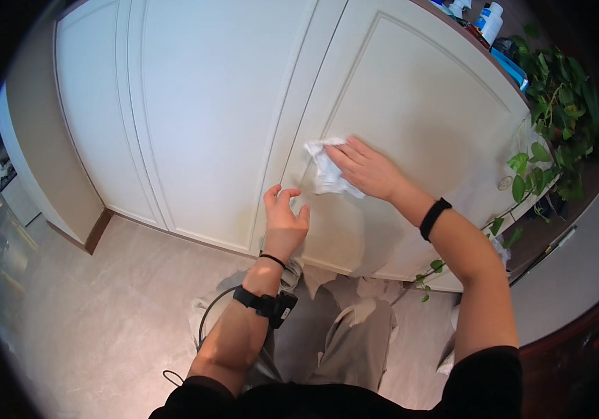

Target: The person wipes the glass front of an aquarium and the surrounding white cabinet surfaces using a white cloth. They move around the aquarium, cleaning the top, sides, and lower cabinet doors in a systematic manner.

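Observation:
A crumpled white cloth (328, 175) lies flat against the right-hand white cabinet door (425, 99), under the spread fingers of my right hand (365, 168). The palm and fingertips press it near the raised panel moulding on the door's left side. My left hand (286, 222) holds nothing; its fingers are apart and curled, close to the seam between two doors. Whether it touches the door cannot be told. To the left of the seam stands another white panelled door (205, 105).
Trailing pothos vines (561, 105) hang over the cabinet's right end. A white bottle (489, 23) and a blue item (510, 69) stand along the top edge. A wall end (48, 120) juts out at left above the pale tiled floor (110, 304). A cable (209, 314) runs by my left forearm.

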Demonstrator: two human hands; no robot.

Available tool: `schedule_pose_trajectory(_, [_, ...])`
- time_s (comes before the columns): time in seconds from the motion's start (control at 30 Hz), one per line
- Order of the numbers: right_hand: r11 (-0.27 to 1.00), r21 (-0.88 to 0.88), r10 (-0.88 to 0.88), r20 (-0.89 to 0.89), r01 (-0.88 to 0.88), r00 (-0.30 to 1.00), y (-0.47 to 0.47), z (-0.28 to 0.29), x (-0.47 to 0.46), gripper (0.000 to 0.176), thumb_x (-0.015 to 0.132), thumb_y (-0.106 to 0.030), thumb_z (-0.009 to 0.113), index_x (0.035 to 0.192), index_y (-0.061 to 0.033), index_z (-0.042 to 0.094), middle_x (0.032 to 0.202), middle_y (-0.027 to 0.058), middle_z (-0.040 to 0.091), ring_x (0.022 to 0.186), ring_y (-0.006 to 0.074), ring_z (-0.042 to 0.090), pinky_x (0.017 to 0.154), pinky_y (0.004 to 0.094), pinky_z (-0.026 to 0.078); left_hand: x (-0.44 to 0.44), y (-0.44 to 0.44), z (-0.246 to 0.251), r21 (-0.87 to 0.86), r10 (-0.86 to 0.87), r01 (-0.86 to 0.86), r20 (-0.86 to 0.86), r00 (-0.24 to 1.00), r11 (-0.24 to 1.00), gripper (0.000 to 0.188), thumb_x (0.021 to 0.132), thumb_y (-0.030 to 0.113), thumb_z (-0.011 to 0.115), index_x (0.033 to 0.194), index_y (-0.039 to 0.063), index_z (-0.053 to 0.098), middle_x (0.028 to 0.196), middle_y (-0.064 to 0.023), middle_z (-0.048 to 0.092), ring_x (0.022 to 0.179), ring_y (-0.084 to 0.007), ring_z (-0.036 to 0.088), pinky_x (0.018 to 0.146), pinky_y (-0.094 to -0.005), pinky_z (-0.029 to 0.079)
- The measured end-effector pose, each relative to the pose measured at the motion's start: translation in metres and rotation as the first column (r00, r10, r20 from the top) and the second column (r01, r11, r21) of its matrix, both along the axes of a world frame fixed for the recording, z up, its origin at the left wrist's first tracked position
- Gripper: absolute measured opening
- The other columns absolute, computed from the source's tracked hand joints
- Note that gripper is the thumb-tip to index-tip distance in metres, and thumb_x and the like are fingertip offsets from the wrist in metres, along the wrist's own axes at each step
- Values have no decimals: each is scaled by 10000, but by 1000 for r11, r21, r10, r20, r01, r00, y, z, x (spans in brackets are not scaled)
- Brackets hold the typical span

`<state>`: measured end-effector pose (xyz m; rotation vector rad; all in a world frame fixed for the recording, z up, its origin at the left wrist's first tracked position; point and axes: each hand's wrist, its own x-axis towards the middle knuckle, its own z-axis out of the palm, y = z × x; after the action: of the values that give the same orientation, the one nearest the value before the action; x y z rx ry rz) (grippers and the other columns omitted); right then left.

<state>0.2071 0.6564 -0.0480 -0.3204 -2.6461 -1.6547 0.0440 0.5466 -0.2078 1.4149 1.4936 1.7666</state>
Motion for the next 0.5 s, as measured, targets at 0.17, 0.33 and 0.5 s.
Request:
schedule_pose_trajectory(0.17, [996, 42, 83, -341, -73, 936, -1, 51, 3, 634, 808, -328, 695, 1352, -59, 512, 1393, 42, 478, 1233, 213, 471, 1121, 409, 315, -2, -1, 2, 2, 9, -9, 4, 1000, 1000, 347, 822, 96, 700, 1141, 33, 579, 1391, -278, 331, 1288, -443, 394, 1045, -447, 390])
schedule_pose_trajectory(0.33, [997, -78, -1, -157, -11, 988, 8, 5, -5, 655, 849, -373, 663, 1354, 9, 497, 1409, 98, 472, 1276, 247, 437, 1137, 432, 294, 4, 2, 2, -21, 4, -3, 14, 1000, 1000, 363, 804, 78, 718, 1136, 35, 578, 1386, -284, 338, 1292, -453, 393, 1039, -452, 399])
schedule_pose_trajectory(0.5, [991, -130, -26, -337, -19, 941, 26, 48, 9, 652, 860, -366, 659, 1382, -24, 470, 1411, 135, 482, 1326, 289, 416, 1155, 490, 252, 8, -3, 5, 7, 7, -7, 7, 1000, 1000, 377, 796, 53, 729, 1139, 33, 574, 1367, -292, 358, 1295, -453, 393, 1026, -452, 412])
